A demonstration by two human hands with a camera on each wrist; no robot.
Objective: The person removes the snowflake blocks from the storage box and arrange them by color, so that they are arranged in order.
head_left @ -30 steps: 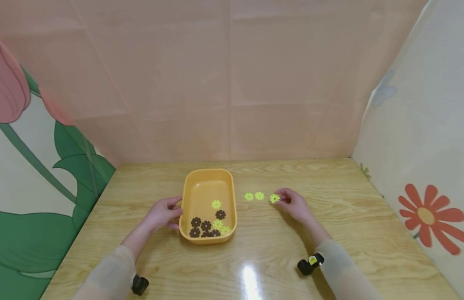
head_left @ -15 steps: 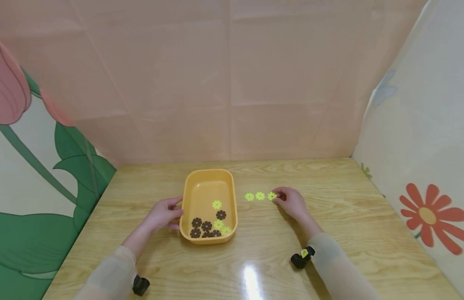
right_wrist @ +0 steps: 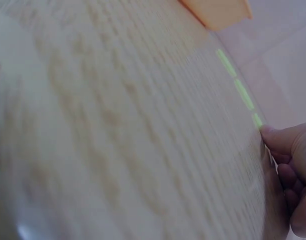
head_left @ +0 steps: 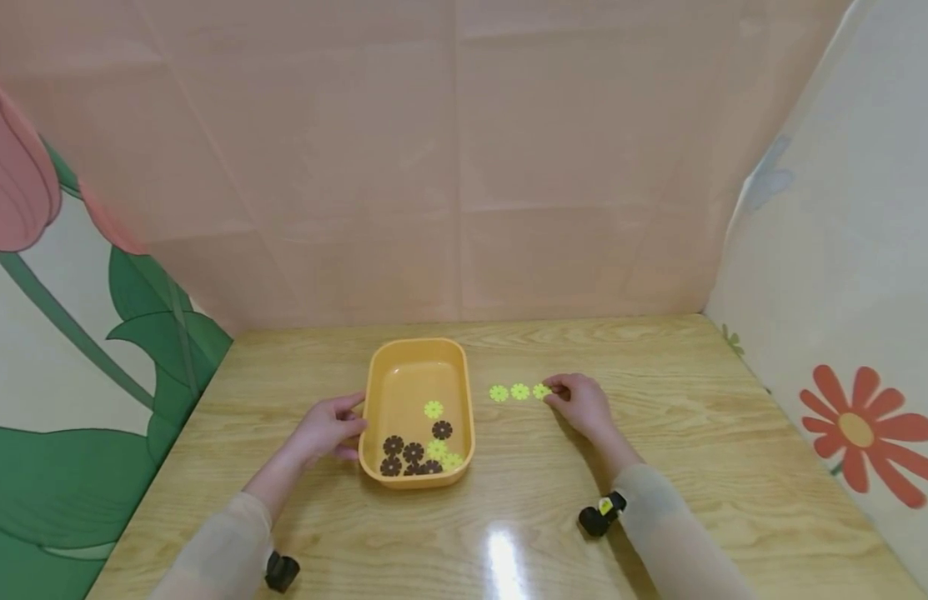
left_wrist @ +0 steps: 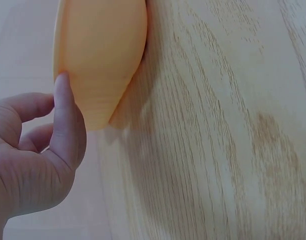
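A yellow-orange tray [head_left: 423, 481] holds brown flower pieces [head_left: 413, 452] and a few yellow ones [head_left: 433, 409]. My left hand [head_left: 324, 429] touches the tray's left side with its fingertips; in the left wrist view the hand [left_wrist: 40, 145] has extended fingers against the wall [left_wrist: 100, 50]. On the table, right of the tray, two yellow flowers [head_left: 499, 393] [head_left: 519, 392] lie side by side. My right hand [head_left: 584, 406] pinches a third yellow flower [head_left: 541, 391] at its right edge, in line with them. The right wrist view shows this hand [right_wrist: 293, 170] low at the table surface.
The wooden table [head_left: 433, 542] meets a pink cloth backdrop [head_left: 456, 167] at its far edge. Printed side panels stand left [head_left: 51, 500] and right [head_left: 846, 275]. A small black device [head_left: 282, 572] is at the left wrist, another [head_left: 600, 517] at the right.
My right hand has moved left with the pinched yellow flower, bringing it close beside the other two. The left hand and the tray have hardly moved.
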